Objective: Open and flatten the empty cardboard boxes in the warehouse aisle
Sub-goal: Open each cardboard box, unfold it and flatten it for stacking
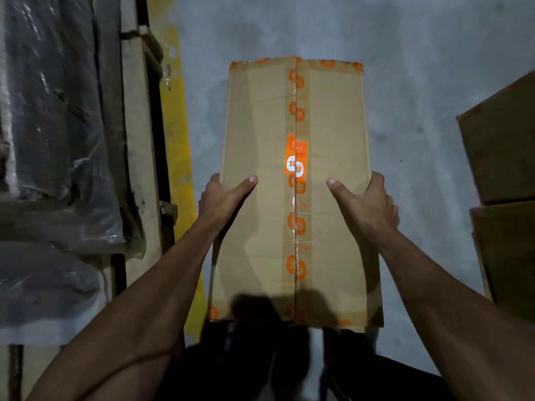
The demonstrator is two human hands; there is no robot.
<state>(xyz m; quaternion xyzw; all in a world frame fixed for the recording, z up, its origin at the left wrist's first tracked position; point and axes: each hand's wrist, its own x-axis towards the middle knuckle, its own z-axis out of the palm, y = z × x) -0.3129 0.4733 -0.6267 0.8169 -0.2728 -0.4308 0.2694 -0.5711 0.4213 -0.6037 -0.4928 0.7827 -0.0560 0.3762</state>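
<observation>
box taped shut, held up | L hand + R hand grip sides, thumbs on top

- Dim overall; the tall brown taped cardboard box is lit from the front.
- A dark shadow is cast across its lower edge.
- Edges are bent by wide-angle distortion; the black plastic-wrapped load glints, softly blurred.

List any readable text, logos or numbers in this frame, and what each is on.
Orange sticker on the box seam: a white logo mark and small print, upside down and too blurred to read.
Tape along the seam: repeated orange logo marks, no legible words.
Other boxes at right: no text visible.
No numbers or signs readable anywhere.
</observation>
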